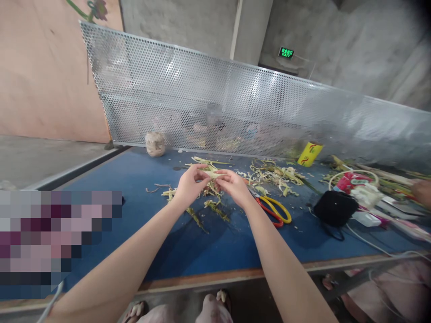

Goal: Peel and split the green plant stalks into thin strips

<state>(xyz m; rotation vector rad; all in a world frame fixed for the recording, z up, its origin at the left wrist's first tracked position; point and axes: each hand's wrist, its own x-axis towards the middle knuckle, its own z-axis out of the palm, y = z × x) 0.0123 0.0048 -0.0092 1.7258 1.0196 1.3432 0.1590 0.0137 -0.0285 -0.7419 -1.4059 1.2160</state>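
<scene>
Pale plant strip (211, 173) at the fingertips of both hands, over a blue tabletop (208, 251). Far left of the fingers and nearer the body, a pixelated patch (50, 242), contents hidden. Left of the fingers and beyond them, a whitish, rounded lump (155, 144) near the foot of a perforated metal screen (188, 85). Left hand (189, 185) with thumb and fingers closed on the strip's left part. Just below the fingers, on the tabletop, two greenish sprigs (217, 211), with loose peelings close around. Right hand (235, 184) closed in the same way on the strip's right part, thumb and fingertips together. Right of the right fingers, scissors (274, 211) with one red and one yellow handle, partly behind the wrist. Beyond those, a spread of pale scraps (279, 176). Farther right of the fingers, a yellow cylinder (310, 154) near the screen, then a black pouch (336, 208) beside a red packet (350, 181). Farthest right, well apart from the fingers, another person's hand (421, 193), blurred.
</scene>
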